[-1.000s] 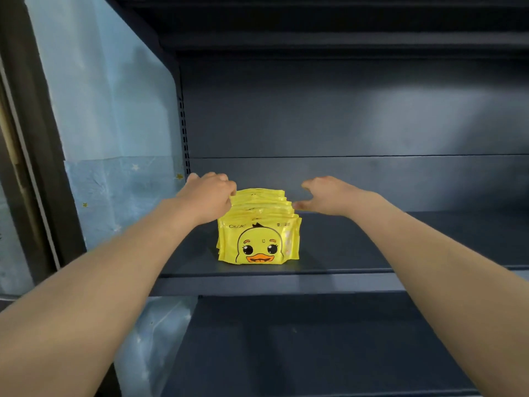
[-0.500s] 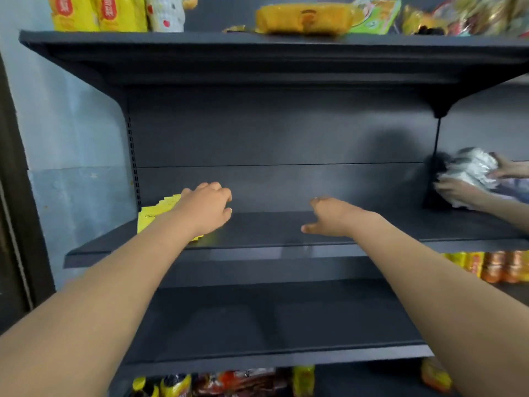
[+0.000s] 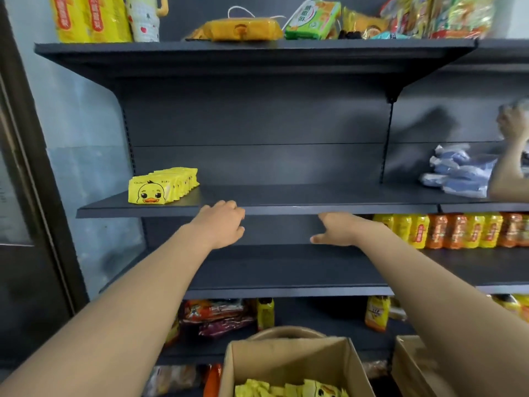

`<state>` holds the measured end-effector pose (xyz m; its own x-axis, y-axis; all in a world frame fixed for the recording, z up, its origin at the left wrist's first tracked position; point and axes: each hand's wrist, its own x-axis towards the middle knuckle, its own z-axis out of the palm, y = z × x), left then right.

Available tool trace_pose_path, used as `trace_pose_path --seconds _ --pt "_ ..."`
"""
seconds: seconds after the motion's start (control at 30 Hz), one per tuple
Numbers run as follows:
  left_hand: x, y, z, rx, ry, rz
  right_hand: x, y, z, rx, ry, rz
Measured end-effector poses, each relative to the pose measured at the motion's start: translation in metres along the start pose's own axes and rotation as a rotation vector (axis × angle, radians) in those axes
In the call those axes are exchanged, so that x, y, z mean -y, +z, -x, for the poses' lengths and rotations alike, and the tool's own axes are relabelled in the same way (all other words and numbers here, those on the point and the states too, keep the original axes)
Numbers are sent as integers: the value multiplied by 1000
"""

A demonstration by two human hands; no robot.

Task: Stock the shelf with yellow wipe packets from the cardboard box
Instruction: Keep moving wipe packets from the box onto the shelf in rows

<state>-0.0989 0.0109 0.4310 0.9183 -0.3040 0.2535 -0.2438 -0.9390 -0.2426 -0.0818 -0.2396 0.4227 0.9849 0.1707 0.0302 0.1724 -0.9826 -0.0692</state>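
Here both hands hold nothing, the left hand [image 3: 220, 222] loosely curled and the right hand [image 3: 340, 229] relaxed, both at the shelf's [image 3: 286, 210] front edge with open board stretching above and between them. The packets [image 3: 163, 186] stand up-left of the left hand, and bottles [image 3: 446, 230] line up right of the right hand, under another person's arm [image 3: 512, 156]. The box [image 3: 289, 365] lies below both hands, its bottom cut off, with more packets inside.

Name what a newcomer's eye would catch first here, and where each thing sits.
The row of yellow duck-faced wipe packets stands out at the left end of the dark middle shelf. Below, an open cardboard box holds more of them at the bottom edge.
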Motion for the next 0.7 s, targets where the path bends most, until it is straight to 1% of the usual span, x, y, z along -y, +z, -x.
trace_pose_path --seconds 0.13,0.27,0.47,0.57,0.7 --pt "-38 22 33 77 4 33 -21 25 40 22 10 -31" --pt "-72 49 73 157 -12 75 -33 65 76 72 9 -34" --pt "-111 95 122 275 -32 145 -46 136 113 224 -24 -14" --pt "-126 121 132 312 -24 155 -50 175 122 288 -60 -22" --pt "-142 179 133 425 -23 195 -53 232 119 399 -98 -66"
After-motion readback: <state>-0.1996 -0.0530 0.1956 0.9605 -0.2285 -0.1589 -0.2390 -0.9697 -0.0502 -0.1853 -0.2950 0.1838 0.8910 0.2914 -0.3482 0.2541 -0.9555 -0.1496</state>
